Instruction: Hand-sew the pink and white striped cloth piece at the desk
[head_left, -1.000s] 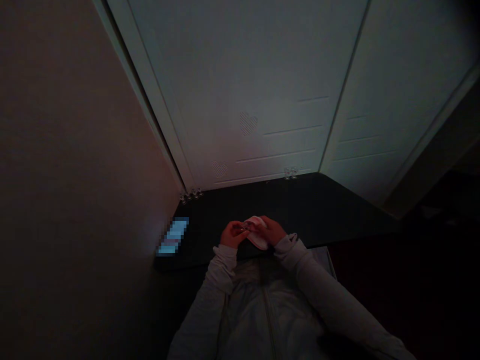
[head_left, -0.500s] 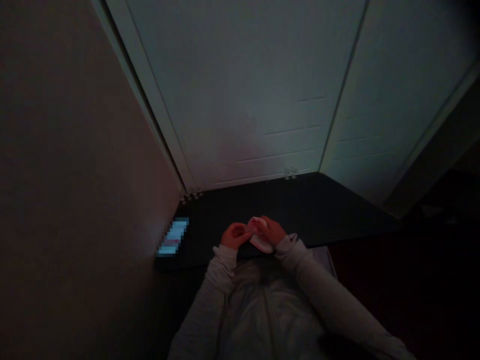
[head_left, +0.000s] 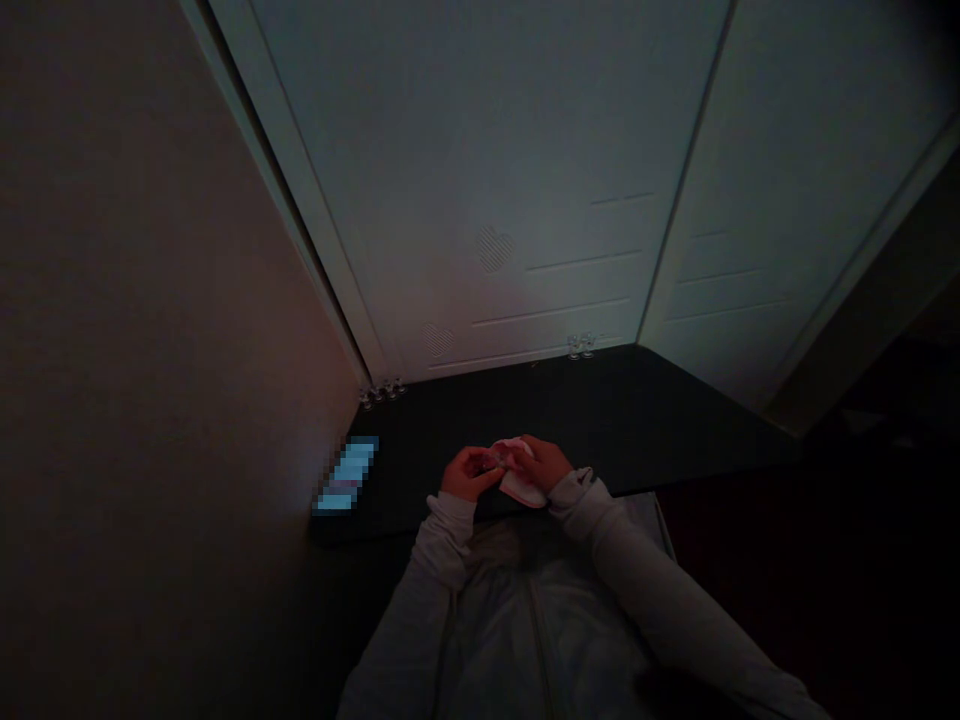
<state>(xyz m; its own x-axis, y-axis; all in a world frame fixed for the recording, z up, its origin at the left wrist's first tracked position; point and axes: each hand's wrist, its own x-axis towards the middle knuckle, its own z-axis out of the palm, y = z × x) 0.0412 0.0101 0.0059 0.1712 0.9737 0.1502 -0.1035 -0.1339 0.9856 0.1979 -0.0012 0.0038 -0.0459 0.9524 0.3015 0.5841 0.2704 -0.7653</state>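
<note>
In dim light, both my hands meet over the near edge of a dark table (head_left: 615, 420). My right hand (head_left: 546, 464) is closed round a small pale pink and white object (head_left: 517, 482), perhaps a folded cloth or pad. My left hand (head_left: 466, 472) has its fingers curled and pinches the left end of that object. Both arms wear light grey sleeves.
A lit phone screen (head_left: 346, 476) lies on the table's left end by the wall. Small clear glass-like pieces (head_left: 381, 390) stand at the back left corner, and two more clear pieces (head_left: 580, 346) at the back middle. White panelled doors rise behind the table.
The pale object has sunk slightly and my hands have drawn a little closer together. Otherwise the scene holds still.
</note>
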